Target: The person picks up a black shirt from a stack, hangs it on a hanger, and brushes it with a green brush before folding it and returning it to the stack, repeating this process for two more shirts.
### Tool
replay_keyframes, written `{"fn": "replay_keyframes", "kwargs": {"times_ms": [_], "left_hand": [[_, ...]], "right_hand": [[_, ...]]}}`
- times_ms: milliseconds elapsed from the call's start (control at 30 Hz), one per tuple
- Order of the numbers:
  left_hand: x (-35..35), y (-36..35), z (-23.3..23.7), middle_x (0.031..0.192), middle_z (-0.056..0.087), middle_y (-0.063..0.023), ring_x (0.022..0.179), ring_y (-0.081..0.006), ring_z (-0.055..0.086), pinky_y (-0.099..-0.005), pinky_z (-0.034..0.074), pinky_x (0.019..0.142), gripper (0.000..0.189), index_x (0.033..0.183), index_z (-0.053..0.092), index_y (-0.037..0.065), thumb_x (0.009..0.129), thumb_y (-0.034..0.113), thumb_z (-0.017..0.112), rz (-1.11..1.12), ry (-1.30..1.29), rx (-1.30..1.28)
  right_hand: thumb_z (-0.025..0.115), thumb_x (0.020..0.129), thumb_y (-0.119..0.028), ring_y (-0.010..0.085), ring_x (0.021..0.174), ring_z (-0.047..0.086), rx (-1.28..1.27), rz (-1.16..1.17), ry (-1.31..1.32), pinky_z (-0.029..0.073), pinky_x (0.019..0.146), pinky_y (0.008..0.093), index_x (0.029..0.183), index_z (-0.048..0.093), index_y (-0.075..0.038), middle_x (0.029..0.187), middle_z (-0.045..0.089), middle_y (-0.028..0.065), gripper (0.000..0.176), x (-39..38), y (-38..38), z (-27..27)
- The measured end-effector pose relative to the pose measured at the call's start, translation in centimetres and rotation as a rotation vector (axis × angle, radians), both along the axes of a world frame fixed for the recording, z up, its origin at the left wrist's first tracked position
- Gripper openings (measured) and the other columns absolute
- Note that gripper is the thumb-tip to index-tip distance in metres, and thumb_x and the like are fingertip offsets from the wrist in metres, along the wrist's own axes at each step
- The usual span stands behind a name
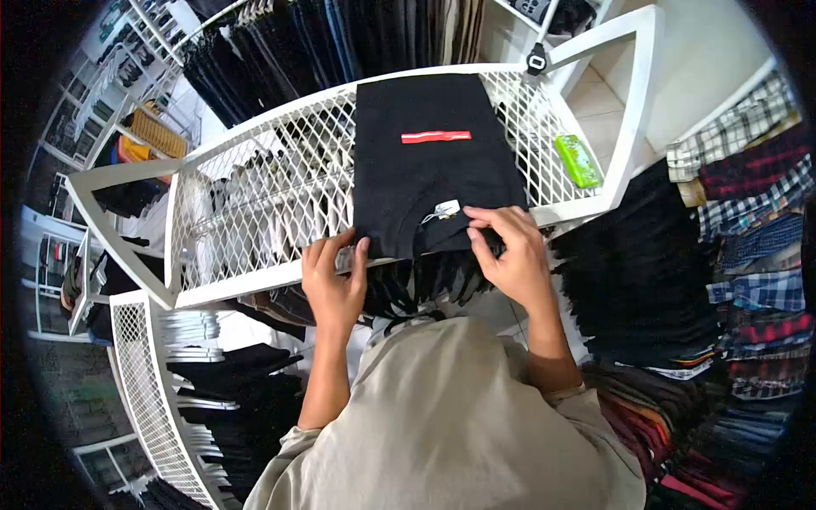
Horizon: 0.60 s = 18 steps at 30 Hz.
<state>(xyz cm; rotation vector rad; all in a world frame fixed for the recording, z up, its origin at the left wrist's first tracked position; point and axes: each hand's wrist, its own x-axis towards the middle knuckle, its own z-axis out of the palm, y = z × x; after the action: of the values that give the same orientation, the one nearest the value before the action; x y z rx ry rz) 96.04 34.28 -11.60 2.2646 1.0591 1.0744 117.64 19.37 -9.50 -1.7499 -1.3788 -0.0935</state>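
Observation:
A folded black T-shirt [433, 174] lies on the white mesh rack top, its collar toward me. A red strip with pale lettering [435, 137] lies across its upper part, and a white tag [446, 207] on a string sits at the neckline. My left hand [330, 276] is at the shirt's near left corner, thumb and fingers apart, fingertips touching the fabric edge. My right hand [510, 251] rests at the near right shoulder beside the tag, with thumb and forefinger apart and the other fingers bent over the cloth. Neither hand visibly pinches the fabric.
The white mesh rack top [255, 191] has raised end frames. On its right lie a green packet [578, 161] and a black digital watch [536, 59] on the frame. Trousers [323, 38] hang behind; dark clothes [646, 263] and checked shirts [756, 229] hang at right.

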Motion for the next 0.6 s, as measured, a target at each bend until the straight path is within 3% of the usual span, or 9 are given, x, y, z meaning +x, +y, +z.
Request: {"fn": "replay_keyframes", "kwargs": {"times_ms": [300, 400, 600], "left_hand": [[-0.2, -0.1, -0.6, 0.092, 0.071, -0.0146, 0.084, -0.0269, 0.066, -0.0365, 0.052, 0.078, 0.018, 0.103, 0.075, 0.001, 0.086, 0.006, 0.077, -0.015, -0.013, -0.094], [-0.1, 0.1, -1.0, 0.089, 0.071, -0.0127, 0.081, -0.0249, 0.065, -0.0360, 0.051, 0.075, 0.018, 0.102, 0.076, 0.003, 0.085, 0.007, 0.079, 0.000, -0.054, -0.128], [-0.4, 0.3, -1.5, 0.089, 0.071, -0.0126, 0.081, -0.0246, 0.065, -0.0355, 0.052, 0.076, 0.018, 0.102, 0.076, 0.003, 0.085, 0.008, 0.079, -0.005, -0.084, -0.164]], "right_hand": [[0.075, 0.086, -0.015, 0.0229, 0.098, 0.060, -0.189, 0.063, -0.167, 0.043, 0.085, 0.0392, 0.130, 0.064, -0.012, 0.102, 0.071, 0.0036, 0.046, -1.5, 4.1, -0.9], [0.077, 0.084, -0.019, 0.0245, 0.105, 0.056, -0.290, 0.126, -0.243, 0.041, 0.090, 0.0404, 0.144, 0.055, -0.013, 0.105, 0.070, 0.0057, 0.064, -2.0, 4.8, -1.1], [0.077, 0.083, -0.019, 0.0250, 0.101, 0.058, -0.217, 0.156, -0.246, 0.041, 0.089, 0.0410, 0.139, 0.058, -0.010, 0.104, 0.068, 0.0077, 0.060, -1.9, 6.0, -1.3]]}}
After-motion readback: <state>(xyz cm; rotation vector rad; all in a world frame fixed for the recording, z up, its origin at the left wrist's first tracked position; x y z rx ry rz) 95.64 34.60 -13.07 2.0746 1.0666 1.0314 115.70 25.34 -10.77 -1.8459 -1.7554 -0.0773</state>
